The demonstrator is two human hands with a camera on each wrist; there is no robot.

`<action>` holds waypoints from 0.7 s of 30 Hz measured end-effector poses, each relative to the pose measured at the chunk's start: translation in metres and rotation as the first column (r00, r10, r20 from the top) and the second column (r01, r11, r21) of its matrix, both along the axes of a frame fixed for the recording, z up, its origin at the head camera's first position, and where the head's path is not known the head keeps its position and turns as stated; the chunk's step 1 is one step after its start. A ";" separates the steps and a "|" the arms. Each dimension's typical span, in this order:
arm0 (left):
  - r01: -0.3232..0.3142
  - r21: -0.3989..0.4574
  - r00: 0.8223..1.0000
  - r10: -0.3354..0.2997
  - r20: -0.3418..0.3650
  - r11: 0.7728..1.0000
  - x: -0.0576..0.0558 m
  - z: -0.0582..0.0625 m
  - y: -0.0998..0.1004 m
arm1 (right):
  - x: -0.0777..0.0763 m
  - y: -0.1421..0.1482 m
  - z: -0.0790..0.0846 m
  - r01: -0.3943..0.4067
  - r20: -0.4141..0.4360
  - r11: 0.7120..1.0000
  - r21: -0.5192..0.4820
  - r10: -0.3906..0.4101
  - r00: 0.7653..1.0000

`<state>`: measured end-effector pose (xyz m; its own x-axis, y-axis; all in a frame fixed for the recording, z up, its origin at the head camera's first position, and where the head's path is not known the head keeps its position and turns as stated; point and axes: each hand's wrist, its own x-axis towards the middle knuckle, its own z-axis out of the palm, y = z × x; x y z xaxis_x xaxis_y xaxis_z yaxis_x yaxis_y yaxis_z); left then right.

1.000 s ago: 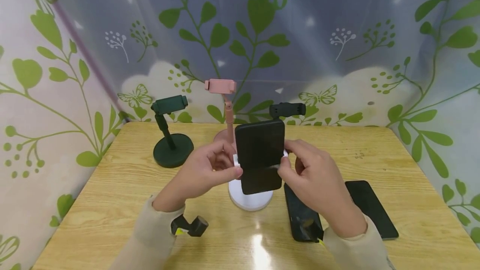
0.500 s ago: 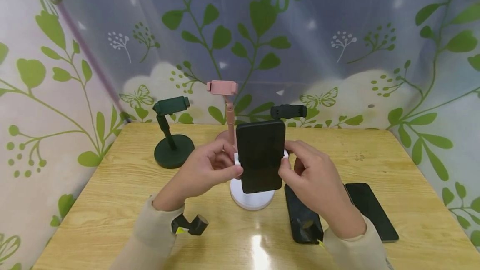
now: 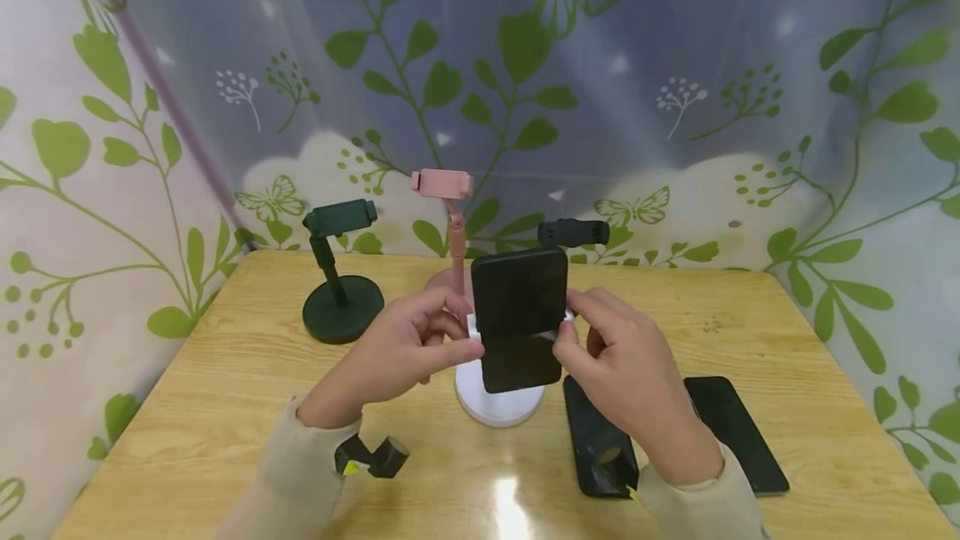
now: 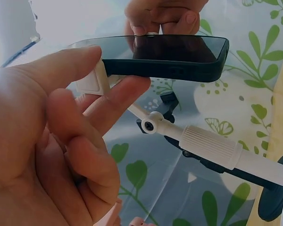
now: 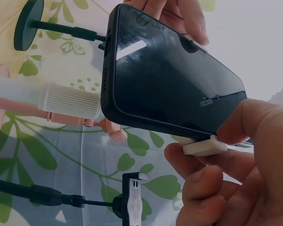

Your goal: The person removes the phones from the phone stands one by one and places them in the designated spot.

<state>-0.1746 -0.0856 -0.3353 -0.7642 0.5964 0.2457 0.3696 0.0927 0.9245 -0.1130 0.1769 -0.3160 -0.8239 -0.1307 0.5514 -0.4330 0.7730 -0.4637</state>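
Observation:
A black phone (image 3: 521,294) stands upright in the clamp of a white phone stand (image 3: 498,407), its screen facing me. With thumb in front and fingers behind, my left hand (image 3: 408,348) pinches the clamp's left end (image 4: 96,80). At the opposite side, my right hand (image 3: 626,365) pinches the clamp's right end (image 5: 205,147), its thumb tip right at the phone's edge. The stand's ribbed white stem (image 4: 210,143) shows below the phone in the left wrist view; in the head view the phone hides it.
Behind stand a dark green phone stand (image 3: 341,311), a pink one (image 3: 442,183) and a black one (image 3: 573,232). Two more phones lie on the wooden table (image 3: 247,432): one (image 3: 600,448) partly under my right wrist, another (image 3: 738,436) farther right. A patterned cloth hangs behind.
The head view has tilted up slightly, so everything sits a little lower. My hands keep their pinch on the clamp, and the phone stays in it.

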 end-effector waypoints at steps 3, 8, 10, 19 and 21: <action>0.004 0.008 1.000 -0.004 -0.002 1.000 0.000 -0.001 -0.001 | 0.001 0.000 0.000 0.004 -0.005 1.000 0.007 -0.004 1.000; 0.008 0.039 1.000 -0.007 -0.026 0.999 -0.001 -0.003 0.000 | 0.001 0.000 0.000 0.005 -0.009 1.000 0.010 -0.004 1.000; 0.010 0.049 0.999 -0.008 -0.032 0.999 -0.002 -0.004 0.001 | 0.001 0.001 0.000 0.005 -0.009 1.000 0.013 -0.005 1.000; 0.001 0.040 1.000 0.000 -0.021 0.999 -0.001 -0.003 0.001 | 0.002 0.001 0.002 0.012 0.035 1.000 0.020 -0.013 0.999; -0.003 0.039 1.000 0.004 -0.026 0.999 -0.001 -0.003 0.002 | 0.002 0.001 0.002 0.017 0.042 1.000 0.022 -0.018 0.999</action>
<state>-0.1753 -0.0840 -0.3380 -0.7592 0.5835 0.2884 0.3932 0.0581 0.9176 -0.1113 0.1776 -0.3140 -0.8486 -0.1280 0.5133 -0.4000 0.7902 -0.4642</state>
